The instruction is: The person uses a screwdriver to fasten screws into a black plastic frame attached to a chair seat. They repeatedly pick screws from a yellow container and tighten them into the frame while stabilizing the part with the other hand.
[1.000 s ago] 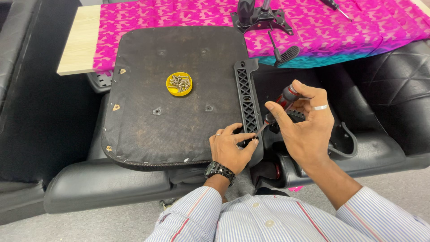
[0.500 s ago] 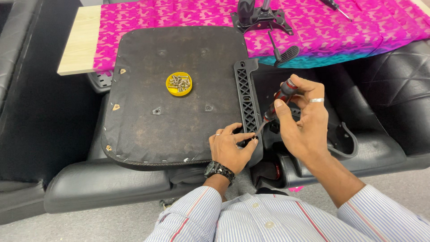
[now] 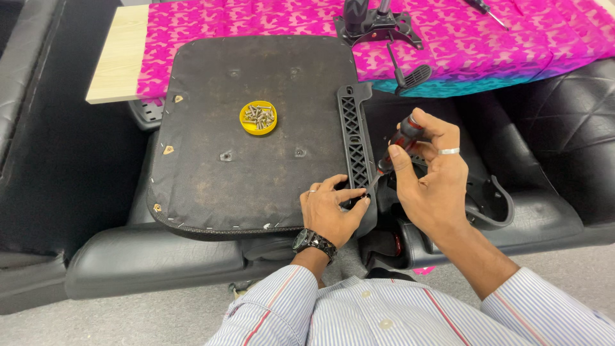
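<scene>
1. Our right hand (image 3: pixel 432 176) is clamped around a red-and-black screwdriver (image 3: pixel 398 142), held above the right edge of the upturned seat base (image 3: pixel 250 173).
2. The screwdriver's long axis slants down and to the left, with its tip at our left hand (image 3: pixel 333 214).
3. Our left hand pinches together at the black lattice bracket (image 3: pixel 354 138) near the base's front right corner; we cannot tell what it pinches.
4. A yellow dish of screws (image 3: pixel 258 117) sits mid-base, nearer our left hand.
</scene>
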